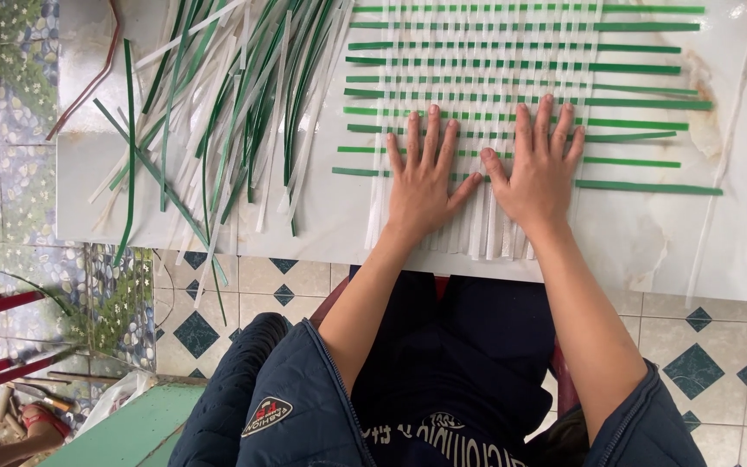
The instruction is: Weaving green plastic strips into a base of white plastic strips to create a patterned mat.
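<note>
Loose green and white strips (218,112) fan across the white marble table's (737,242) left end. Left hand (421,182) and right hand (539,169) – both flat, fingers spread, gripping nothing – press the green-white woven mat (494,60) near the front edge.

A home craft corner, likely a tiled yard or porch: a pale marble table (667,242) carries a half-woven mat (486,78) of green and white strips, with loose strips (218,112) heaped beside it. Patterned floor tiles (693,363) lie below, and pebble-print tiles (2,173) at the left.
</note>
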